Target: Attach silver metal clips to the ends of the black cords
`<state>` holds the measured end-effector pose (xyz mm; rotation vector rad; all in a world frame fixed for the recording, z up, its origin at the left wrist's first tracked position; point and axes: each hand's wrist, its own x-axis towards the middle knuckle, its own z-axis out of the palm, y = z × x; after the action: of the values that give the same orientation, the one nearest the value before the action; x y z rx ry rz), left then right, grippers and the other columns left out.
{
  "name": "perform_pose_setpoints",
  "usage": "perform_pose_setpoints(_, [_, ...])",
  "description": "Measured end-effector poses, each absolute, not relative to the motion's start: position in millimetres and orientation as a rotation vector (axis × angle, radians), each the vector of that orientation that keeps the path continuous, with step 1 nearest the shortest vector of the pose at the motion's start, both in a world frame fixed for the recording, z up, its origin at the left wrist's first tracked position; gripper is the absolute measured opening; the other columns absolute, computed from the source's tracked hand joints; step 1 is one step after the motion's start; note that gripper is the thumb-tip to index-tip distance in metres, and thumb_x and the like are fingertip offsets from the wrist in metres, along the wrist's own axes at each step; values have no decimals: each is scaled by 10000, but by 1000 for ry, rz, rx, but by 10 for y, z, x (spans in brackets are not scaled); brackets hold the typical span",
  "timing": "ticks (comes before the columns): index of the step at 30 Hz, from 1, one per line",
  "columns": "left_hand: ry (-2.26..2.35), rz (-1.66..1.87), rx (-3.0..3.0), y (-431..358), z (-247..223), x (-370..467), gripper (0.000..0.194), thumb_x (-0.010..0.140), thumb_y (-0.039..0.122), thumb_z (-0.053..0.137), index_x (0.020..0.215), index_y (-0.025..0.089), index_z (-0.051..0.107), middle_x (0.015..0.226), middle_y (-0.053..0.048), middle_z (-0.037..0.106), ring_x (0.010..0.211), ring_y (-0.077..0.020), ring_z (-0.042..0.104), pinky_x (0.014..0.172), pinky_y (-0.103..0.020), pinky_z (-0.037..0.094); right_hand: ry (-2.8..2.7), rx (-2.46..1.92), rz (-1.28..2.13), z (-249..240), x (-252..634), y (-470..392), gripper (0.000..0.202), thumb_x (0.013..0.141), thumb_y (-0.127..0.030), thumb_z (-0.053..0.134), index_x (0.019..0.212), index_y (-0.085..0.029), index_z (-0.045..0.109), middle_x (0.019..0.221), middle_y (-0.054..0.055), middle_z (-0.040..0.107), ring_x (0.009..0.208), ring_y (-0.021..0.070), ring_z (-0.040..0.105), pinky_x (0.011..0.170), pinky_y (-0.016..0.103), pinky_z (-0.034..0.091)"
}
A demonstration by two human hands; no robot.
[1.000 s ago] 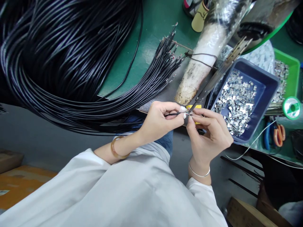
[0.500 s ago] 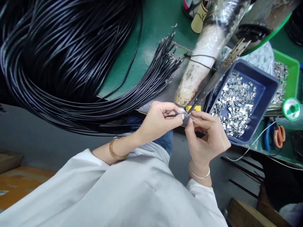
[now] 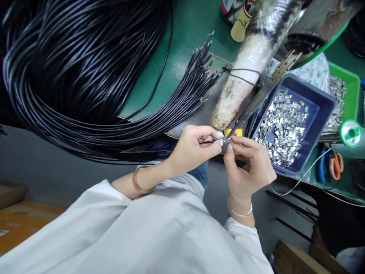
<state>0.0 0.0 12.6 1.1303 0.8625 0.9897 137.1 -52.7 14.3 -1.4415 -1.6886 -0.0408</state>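
We take the dark blue tray point(image 3: 315, 114) as our landmark: just left of it our two hands meet over the near edge of the table point(image 3: 182, 23). Our left hand point(image 3: 196, 146) has thumb and fingers closed on a black cable point(image 3: 209, 142), close to its end; our right hand point(image 3: 248, 160), the nearer one to the tray, pinches a small silvery piece point(image 3: 229, 140) at that end, too small for us to read its exact shape. The cable's end part lies nearly level between our fingers, its long axis running from left to right, so its tip points toward the tray. Along the tray's left side a slanting metal rod point(image 3: 255, 102) brings its lower end right beside the pinched tip; whether they touch, we cannot tell. A yellow piece point(image 3: 234, 132) shows just beyond our fingertips, left of the tray. The tray holds a loose heap of small metal shells point(image 3: 285, 129), thickest toward its left and near sides. Beyond its right side, a green tray point(image 3: 353, 87) holds more metal pieces point(image 3: 338, 91). Right of the dark blue tray we also see a green-and-white reel point(image 3: 346, 133) and an orange-handled tool point(image 3: 335, 165), and well left of it a bundle of black cables point(image 3: 171, 110) whose ends fan out over the table.
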Motion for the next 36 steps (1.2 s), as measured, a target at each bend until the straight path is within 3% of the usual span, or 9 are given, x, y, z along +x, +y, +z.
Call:
perform_pose_setpoints(10, [867,986,1125,-43,90,-14,94,766,205,670,773,113,688,605,20,538,526,-43,428,475,-164,348,-1681,-1425,-40,176,1370,-515,163,761,-93,687,870,-206,644,970,28,735,848,157,720,650,265,626])
perform_pose_setpoints(18, [859,978,1134,-25,122,-14,52,685,131,716,707,108,675,515,74,403,463,-19,279,420,-159,262,-1699,-1424,-12,133,1404,-538,193,757,-88,699,889,-212,630,947,19,738,822,151,719,638,259,625])
perform_pose_setpoints(25, [864,1040,1245,-73,75,-11,55,755,177,684,749,125,666,532,70,359,485,-29,256,426,-166,224,-1688,-1419,-66,137,1393,-499,220,742,-65,721,898,-211,666,950,15,724,832,133,703,644,243,611])
perform_pose_setpoints(30, [882,1006,1237,-73,74,-25,123,798,227,642,747,121,676,598,23,469,526,-46,342,461,-182,272,-1683,-1412,-112,126,1354,-513,207,738,-69,725,870,-211,652,969,13,722,849,131,707,717,260,620])
perform_pose_setpoints(36, [849,923,1185,-35,75,-52,56,738,158,662,725,104,661,528,63,367,490,-28,284,441,-163,240,-1668,-1388,-136,71,1342,-539,179,756,-72,701,850,-198,615,910,4,744,813,122,721,719,239,598])
